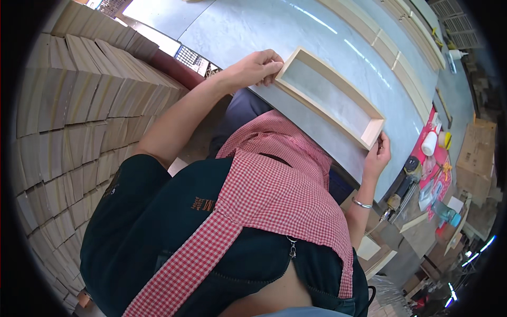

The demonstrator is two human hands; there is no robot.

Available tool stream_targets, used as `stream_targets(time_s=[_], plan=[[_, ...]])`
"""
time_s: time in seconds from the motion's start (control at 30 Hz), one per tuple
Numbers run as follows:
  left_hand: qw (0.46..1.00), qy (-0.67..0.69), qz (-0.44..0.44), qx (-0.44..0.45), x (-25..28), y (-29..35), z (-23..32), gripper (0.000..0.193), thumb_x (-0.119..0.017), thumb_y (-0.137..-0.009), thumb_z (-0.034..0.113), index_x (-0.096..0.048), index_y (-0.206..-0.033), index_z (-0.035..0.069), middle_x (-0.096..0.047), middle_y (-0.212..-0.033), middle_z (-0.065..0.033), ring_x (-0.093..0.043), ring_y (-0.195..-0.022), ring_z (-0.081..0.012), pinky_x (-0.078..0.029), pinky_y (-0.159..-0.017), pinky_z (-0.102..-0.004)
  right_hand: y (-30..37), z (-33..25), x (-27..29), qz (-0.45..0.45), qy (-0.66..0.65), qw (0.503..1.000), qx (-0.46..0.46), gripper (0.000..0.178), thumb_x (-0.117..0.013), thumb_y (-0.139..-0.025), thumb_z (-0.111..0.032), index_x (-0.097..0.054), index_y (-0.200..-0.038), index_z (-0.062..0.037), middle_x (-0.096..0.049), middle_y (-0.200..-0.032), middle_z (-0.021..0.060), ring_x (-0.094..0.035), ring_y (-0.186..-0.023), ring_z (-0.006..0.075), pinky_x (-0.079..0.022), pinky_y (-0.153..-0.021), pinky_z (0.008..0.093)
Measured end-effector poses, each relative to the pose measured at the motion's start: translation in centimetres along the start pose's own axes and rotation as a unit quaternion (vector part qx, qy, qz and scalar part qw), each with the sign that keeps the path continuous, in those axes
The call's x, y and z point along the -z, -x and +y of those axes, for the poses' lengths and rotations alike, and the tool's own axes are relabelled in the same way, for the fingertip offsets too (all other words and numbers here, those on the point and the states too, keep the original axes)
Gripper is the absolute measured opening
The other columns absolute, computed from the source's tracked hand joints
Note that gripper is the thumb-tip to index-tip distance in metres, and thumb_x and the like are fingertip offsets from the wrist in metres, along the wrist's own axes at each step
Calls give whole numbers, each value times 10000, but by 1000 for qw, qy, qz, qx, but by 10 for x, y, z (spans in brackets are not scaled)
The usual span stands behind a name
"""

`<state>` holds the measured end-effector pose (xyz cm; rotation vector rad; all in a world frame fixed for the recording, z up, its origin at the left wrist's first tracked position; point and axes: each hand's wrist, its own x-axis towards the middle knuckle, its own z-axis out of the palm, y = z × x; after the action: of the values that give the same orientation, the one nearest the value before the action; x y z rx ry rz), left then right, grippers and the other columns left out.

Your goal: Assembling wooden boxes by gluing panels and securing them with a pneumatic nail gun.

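A long, narrow rectangular wooden frame (pixel 373 131) of pale wood lies across the near edge of the grey tabletop (pixel 232 31). The grey surface shows through its middle. At its left end, my left hand (pixel 260 68) is closed on the corner, thumb and curled fingers against the short side. My right hand (pixel 378 152) grips the opposite short end, fingers bent around its outer corner. Part of those fingers is hidden behind the wood. A silver bangle (pixel 362 204) sits on my right wrist.
Long wooden strips (pixel 388 47) lie along the table's far side. Stacked wooden boards (pixel 79 100) rise high on the left. To the right, a red surface holds a white bottle (pixel 429 142), a power tool (pixel 404 185) and a teal bottle (pixel 447 213); a cardboard box (pixel 475 150) stands beyond.
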<state>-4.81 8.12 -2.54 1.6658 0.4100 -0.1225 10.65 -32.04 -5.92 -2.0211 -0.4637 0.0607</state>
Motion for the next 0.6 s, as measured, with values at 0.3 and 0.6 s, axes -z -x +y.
stream_targets(time_s=[0.3,0.6], plan=[[946,-261,110,-159,-16,-11,-22,102,-611,-967,95,-678,-1007,30,-638,-791,-74,-552,-613,-139,-479,-590,-280,7,2,2,14,15,1000,-23,354,-496,-952,50,-595,-1292,55,-671,-1178,134,-633,-1013,202,-500,-935,290],[935,-312,158,-53,-47,106,-79,170,-655,-917,179,-720,-940,24,-663,-875,-104,-578,-708,-221,-490,-649,-337,169,-2,23,83,125,969,-195,242,-561,-1026,-209,-642,-929,-3,-613,-711,39,-520,-637,141,-462,-614,290]])
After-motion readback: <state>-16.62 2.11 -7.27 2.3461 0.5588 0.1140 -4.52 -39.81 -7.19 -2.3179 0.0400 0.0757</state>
